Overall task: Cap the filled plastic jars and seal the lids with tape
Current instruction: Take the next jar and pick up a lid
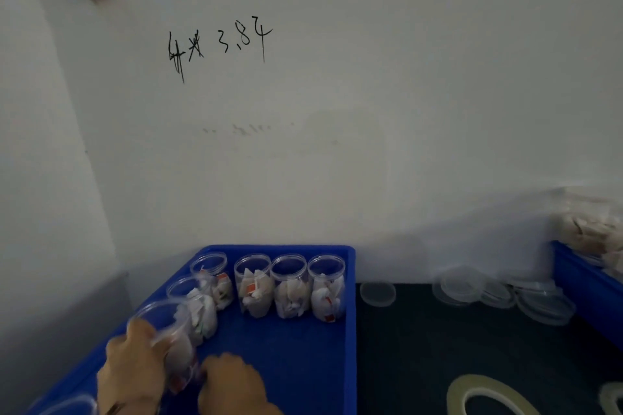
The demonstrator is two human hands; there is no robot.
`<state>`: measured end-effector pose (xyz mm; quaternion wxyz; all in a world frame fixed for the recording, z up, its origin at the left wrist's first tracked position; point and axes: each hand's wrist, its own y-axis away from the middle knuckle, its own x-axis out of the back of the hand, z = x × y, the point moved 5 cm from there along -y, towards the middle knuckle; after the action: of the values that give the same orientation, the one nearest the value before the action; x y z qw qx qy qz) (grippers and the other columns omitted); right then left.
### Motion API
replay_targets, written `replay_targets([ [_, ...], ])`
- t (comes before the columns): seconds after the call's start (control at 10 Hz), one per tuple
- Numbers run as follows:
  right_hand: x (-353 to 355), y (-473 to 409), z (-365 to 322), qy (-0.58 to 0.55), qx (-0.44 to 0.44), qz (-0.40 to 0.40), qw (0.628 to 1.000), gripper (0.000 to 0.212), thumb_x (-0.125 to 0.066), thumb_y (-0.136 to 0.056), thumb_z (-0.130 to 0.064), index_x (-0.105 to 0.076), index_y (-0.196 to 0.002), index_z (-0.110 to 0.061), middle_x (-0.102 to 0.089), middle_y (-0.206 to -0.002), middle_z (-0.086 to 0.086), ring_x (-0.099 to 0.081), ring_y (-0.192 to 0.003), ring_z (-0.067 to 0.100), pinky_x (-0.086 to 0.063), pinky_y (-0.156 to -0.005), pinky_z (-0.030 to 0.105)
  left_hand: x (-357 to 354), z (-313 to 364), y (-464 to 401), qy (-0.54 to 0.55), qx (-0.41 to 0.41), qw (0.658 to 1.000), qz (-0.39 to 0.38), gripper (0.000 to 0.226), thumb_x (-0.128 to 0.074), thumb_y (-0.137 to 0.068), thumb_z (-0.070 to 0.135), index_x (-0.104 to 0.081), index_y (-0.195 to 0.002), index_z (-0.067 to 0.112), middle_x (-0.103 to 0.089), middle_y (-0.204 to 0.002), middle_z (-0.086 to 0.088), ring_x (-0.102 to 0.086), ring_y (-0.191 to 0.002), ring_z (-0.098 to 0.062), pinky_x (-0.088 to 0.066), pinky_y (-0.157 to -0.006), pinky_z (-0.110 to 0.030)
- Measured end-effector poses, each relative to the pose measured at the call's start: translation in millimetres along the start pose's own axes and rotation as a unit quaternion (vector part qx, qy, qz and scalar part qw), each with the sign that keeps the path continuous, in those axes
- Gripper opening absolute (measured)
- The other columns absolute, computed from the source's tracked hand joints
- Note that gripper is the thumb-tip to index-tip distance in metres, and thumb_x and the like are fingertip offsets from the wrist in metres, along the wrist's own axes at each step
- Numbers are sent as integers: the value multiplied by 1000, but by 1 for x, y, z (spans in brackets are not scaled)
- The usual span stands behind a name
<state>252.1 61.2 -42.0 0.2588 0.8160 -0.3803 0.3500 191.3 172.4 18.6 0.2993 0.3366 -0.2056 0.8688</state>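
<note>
1. Nearest the camera: left hand (pixel 135 371) wrapped round a clear plastic jar (pixel 168 337), fingers curled on its wall. Jar tilted, mouth open, no lid on it; white packets inside. Blurred.
2. Right hand (pixel 232 384) just beside the jar's lower end, knuckles up. Cannot tell whether it pinches the jar or only rests by it.
3. Tape roll (pixel 485 396) lies flat on the dark mat at lower right, well apart from both hands; edge of a second roll (pixel 612 397) at the frame border.
4. Both hands work inside the blue tray (pixel 350 330). Five more filled jars stand in it: two (pixel 199 310) along the left wall, three (pixel 290 286) in a row at the back. All uncapped.
5. Clear lids (pixel 377 294) lie on the mat right of the tray, one alone, the rest in a loose pile (pixel 505 296) further right.
6. Judgement: step in hand is picking up a jar for capping; no jar is sealed yet. Next move calls for the right hand to reach a lid, seat it square on the mouth, then fetch tape.
</note>
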Motion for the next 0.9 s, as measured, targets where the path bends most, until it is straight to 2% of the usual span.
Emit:
replay_targets([
  [0.1,37,50,-21,-102,55,106,988,50,-59,-89,-16,-40,-136,-14,-42,-134,11,-44,-122,27,-39,-103,38,13,23,25,-2,-66,998,9,19,-60,-88,20,-51,-102,10,-52,-99,-17,-50,-78,-31,-37,-66,-34],
  [0.2,64,79,-29,-158,111,159,968,43,-69,-79,-8,-50,-118,-11,-49,-117,4,-47,-114,26,-43,-99,41,28,51,48,15,-153,988,12,20,-61,-88,20,-54,-104,12,-54,-104,-17,-52,-81,-28,-37,-62,-31],
  [0.3,107,131,-25,-234,180,202,934,61,-77,-73,-10,-44,-121,-24,-53,-103,-14,-58,-98,12,-56,-82,33,50,94,93,87,-248,965,-4,17,-66,-84,21,-54,-96,20,-55,-100,-9,-55,-77,-21,-39,-54,-26],
  [0.4,126,164,2,-280,176,240,913,77,-81,-71,-20,-33,-112,-65,-59,-94,-25,-65,-81,2,-59,-59,24,51,122,131,150,-290,944,-37,26,-70,-80,26,-52,-98,27,-55,-96,0,-56,-77,-13,-42,-54,-22],
  [0.5,137,219,60,-282,136,331,890,75,-86,-60,-33,-33,-94,-75,-64,-96,-26,-66,-79,-7,-52,-52,13,19,147,179,199,-286,927,-139,83,-81,-62,38,-36,-132,30,-49,-109,9,-57,-100,-13,-40,-61,-11],
  [0.6,133,246,99,-230,83,355,902,79,-84,-55,-44,-29,-101,-78,-60,-100,-37,-61,-86,-15,-48,-58,5,-19,154,207,185,-289,896,-283,112,-84,-54,46,-20,-144,28,-41,-131,8,-48,-119,-14,-47,-83,-19],
  [0.7,108,273,150,-170,-6,334,927,93,-82,-57,-45,-20,-122,-67,-59,-101,-36,-52,-96,-22,-43,-70,-1,-73,150,236,85,-288,870,-392,122,-82,-62,46,-3,-150,17,-33,-146,0,-39,-130,-17,-36,-104,-27],
  [0.8,88,277,180,-171,-64,310,933,92,-82,-63,-41,-19,-128,-56,-55,-106,-31,-54,-98,-17,-45,-80,4,-98,146,247,31,-287,860,-420,129,-81,-62,50,7,-150,14,-29,-148,-3,-37,-130,-18,-35,-102,-27],
  [0.9,74,273,199,-195,-133,238,942,71,-70,-79,-31,-23,-128,-49,-50,-112,-33,-56,-102,-10,-47,-93,16,-119,136,251,-52,-237,853,-462,134,-81,-60,55,12,-149,14,-22,-148,-4,-37,-129,-20,-35,-101,-29],
])
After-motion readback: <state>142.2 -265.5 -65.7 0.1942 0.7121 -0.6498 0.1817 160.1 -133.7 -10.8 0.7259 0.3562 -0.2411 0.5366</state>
